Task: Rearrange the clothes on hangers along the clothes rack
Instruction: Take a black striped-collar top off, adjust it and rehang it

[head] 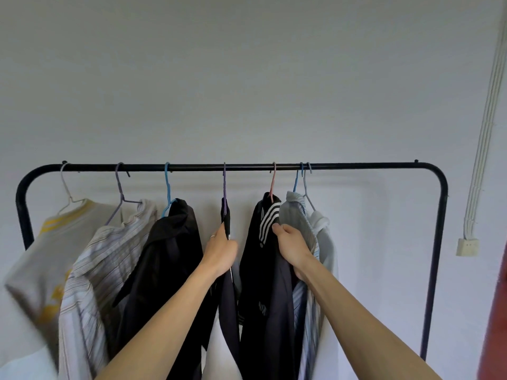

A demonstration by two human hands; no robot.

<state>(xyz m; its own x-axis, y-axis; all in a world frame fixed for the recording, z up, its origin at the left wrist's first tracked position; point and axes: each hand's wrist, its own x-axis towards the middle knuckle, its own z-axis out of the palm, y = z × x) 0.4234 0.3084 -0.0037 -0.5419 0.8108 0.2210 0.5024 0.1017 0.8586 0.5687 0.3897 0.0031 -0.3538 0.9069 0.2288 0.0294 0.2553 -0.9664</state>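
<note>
A black clothes rack (356, 167) carries several garments on hangers. From the left hang a white and yellow top (41, 259), a striped shirt (93, 270) and a black garment (170, 256) on a blue hanger. My left hand (220, 252) grips the shoulder of a dark garment (229, 311) on a purple hanger (224, 185). My right hand (292, 246) grips the shoulder of a black jacket with white stripes (263, 283) on a pink hanger (273, 182). Two light blue and white shirts (315, 242) hang just right of it.
The bar's right end runs bare from the last hanger to the rack's right post (436, 256). A white cable duct (482, 133) and a wall socket (467, 246) sit on the wall at the right. A red object (496, 325) stands at the right edge.
</note>
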